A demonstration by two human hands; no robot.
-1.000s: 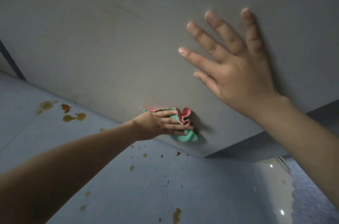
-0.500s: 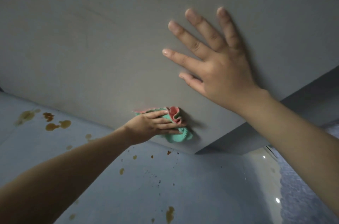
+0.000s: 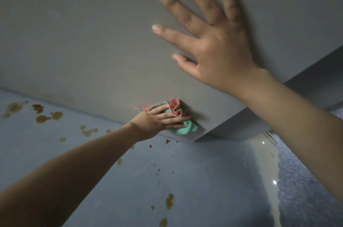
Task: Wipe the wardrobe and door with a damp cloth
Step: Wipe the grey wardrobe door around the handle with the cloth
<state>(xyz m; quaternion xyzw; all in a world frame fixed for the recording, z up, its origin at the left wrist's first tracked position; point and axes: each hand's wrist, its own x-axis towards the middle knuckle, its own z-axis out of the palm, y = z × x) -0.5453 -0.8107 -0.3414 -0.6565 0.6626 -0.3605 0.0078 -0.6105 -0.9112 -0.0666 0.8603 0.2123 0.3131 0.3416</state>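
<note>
A grey wardrobe panel [image 3: 83,41] fills the upper part of the view. My left hand [image 3: 157,119] presses a crumpled green and pink cloth [image 3: 178,113] against the panel near its lower right corner, fingers laid over the cloth with folds bunched between them. My right hand [image 3: 213,37] lies flat on the panel higher up, fingers spread and straight, holding nothing.
Below the panel runs a pale blue floor [image 3: 130,180] with several brown stains [image 3: 48,115]. A glossy white surface [image 3: 259,171] and a dark textured patch [image 3: 306,199] sit at the lower right. The panel's side edge [image 3: 278,104] turns away at right.
My left hand and the cloth have shifted a little toward the panel's corner. My right hand now appears higher in the view as the camera tilts down.
</note>
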